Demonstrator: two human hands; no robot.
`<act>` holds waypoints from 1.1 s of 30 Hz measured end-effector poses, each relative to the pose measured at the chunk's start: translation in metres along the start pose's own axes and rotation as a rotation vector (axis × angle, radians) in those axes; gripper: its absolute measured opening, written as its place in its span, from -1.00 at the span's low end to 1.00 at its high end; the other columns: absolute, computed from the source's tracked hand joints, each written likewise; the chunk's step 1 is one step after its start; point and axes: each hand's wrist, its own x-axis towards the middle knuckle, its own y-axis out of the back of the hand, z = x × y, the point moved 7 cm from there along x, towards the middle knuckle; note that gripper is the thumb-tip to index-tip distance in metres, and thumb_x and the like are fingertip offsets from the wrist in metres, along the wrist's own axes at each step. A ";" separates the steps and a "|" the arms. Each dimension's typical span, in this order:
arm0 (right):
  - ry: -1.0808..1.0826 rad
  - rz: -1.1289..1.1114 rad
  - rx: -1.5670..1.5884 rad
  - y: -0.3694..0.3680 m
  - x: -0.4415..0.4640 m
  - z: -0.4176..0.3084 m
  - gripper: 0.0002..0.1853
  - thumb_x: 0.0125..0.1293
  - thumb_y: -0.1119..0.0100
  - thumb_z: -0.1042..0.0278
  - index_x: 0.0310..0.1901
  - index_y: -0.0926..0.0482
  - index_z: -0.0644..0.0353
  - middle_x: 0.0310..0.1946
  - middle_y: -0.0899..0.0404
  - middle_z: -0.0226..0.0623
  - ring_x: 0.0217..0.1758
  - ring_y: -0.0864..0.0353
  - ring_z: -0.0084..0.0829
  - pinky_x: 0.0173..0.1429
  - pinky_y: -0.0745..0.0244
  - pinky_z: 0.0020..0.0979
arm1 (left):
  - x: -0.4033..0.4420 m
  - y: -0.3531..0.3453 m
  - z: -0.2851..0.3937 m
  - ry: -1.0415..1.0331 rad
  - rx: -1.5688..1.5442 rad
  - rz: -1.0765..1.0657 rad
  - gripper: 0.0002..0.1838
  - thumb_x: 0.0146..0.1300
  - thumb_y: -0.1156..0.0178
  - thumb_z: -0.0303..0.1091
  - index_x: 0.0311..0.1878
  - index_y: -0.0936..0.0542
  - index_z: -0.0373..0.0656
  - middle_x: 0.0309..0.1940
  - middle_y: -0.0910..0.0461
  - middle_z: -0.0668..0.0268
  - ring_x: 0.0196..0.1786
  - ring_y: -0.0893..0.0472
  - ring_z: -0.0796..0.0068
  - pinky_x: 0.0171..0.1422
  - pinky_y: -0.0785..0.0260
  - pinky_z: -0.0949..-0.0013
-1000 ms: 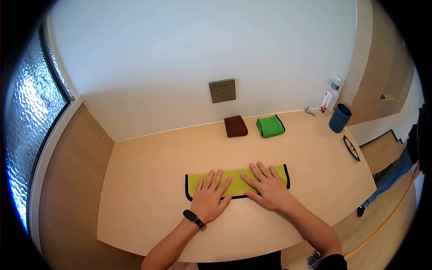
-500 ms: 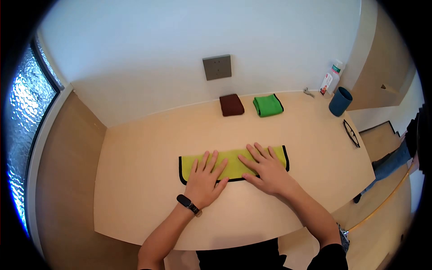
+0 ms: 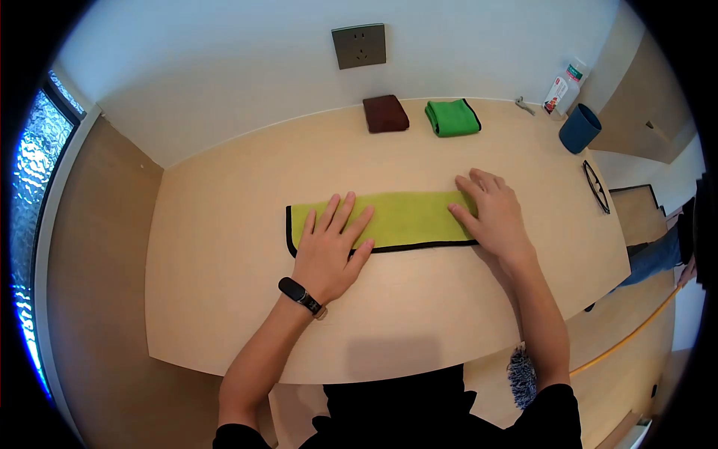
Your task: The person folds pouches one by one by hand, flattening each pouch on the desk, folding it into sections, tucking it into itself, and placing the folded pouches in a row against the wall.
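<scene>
A yellow-green cloth (image 3: 411, 217) with black edging lies folded into a long strip on the table. My left hand (image 3: 329, 251) rests flat on its left part, fingers spread; a black band is on that wrist. Over the right end of the strip is my right hand (image 3: 497, 217), its thumb apart from slightly bent fingers. It covers the cloth's right edge, and no grip on the fabric shows. Farther back, a folded dark brown cloth (image 3: 386, 114) and a folded green cloth (image 3: 453, 118) lie side by side near the wall.
Along the table's right side are a blue cup (image 3: 580, 129), a white bottle (image 3: 562, 91), a small grey object (image 3: 524, 106) and black-framed glasses (image 3: 596, 187). A person (image 3: 658, 254) at far right holds an orange pole (image 3: 632, 337); a grey mop head (image 3: 522, 378) shows below the table.
My right hand has slid right to the cloth's end, and its fingers have bent. My left hand stays on the left part. The view has tilted downward.
</scene>
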 end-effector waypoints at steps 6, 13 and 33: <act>-0.188 -0.024 0.138 0.015 0.001 0.012 -0.67 0.31 -0.40 0.12 -0.01 -0.62 0.10 0.01 -0.57 -0.26 0.14 -0.53 -0.16 0.13 -0.54 -0.16 | 0.002 0.002 -0.004 0.030 0.004 0.015 -0.43 0.55 -0.01 -0.05 0.57 -0.38 0.09 0.64 -0.18 0.11 0.68 -0.11 0.00 0.67 0.08 -0.24; -0.265 -0.021 0.451 0.009 0.003 0.021 -0.72 0.40 -0.32 0.17 -0.14 -0.45 0.14 -0.31 -0.60 -0.08 -0.18 -0.61 -0.04 -0.12 -0.48 -0.09 | 0.002 0.007 -0.023 0.127 0.050 0.060 -0.42 0.53 -0.05 -0.04 0.55 -0.40 0.02 0.58 -0.27 0.05 0.62 -0.20 -0.06 0.65 0.05 -0.21; -0.278 -0.217 0.725 0.017 -0.002 0.039 -0.32 0.17 -0.53 0.36 0.32 -0.43 0.03 -0.09 -0.70 -0.07 -0.01 -0.71 -0.23 0.17 -0.58 -0.27 | -0.005 0.032 -0.059 0.302 -0.147 0.350 -0.71 0.30 -0.31 -0.27 0.01 -0.65 -0.19 -0.02 -0.51 0.14 0.03 -0.44 0.12 0.22 -0.29 0.05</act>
